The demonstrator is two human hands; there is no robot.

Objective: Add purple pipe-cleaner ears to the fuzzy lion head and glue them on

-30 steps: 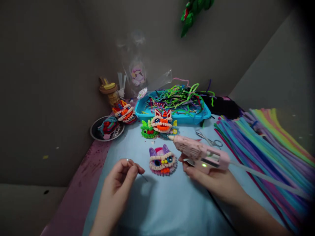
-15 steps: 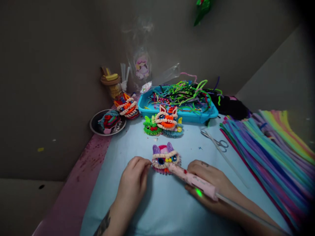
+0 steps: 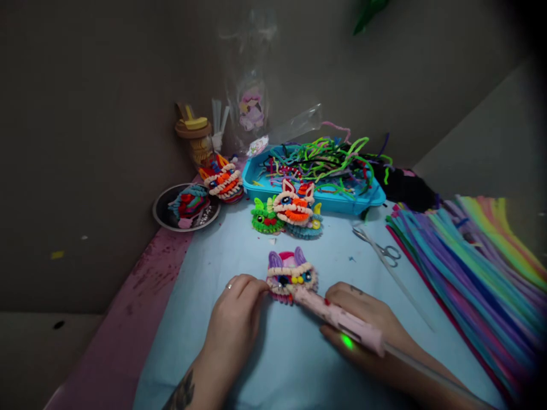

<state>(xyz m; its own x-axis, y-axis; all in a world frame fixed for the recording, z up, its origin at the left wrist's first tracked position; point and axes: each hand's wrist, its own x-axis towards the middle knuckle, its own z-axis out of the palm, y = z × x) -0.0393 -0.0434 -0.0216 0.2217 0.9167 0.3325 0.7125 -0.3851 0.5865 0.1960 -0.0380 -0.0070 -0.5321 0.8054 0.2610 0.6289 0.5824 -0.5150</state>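
In the middle of the blue cloth lies a pipe-cleaner animal head (image 3: 294, 269) with purple ears, a cream band, dark eyes and yellow dots. My left hand (image 3: 239, 304) has its fingers pinched together at the head's left edge, near one eye. A pink hot glue gun (image 3: 356, 329) with a green light is held in my right hand (image 3: 363, 304). Its tip reaches the lower front of the head, and a clear glue stick (image 3: 421, 367) runs out of its back end. The left fingertips hide part of the head's edge.
Behind it stand finished pipe-cleaner heads (image 3: 294, 208) and a blue tray (image 3: 342, 202) of scraps. Left are a metal bowl (image 3: 159, 219) and a lidded cup (image 3: 199, 142). Scissors (image 3: 387, 250), a loose glue stick (image 3: 412, 299) and bundled pipe cleaners (image 3: 461, 273) lie right.
The view has shifted slightly. My left fingertips sit a little closer against the head's left edge. The glue gun's tip stays at the head's lower front.
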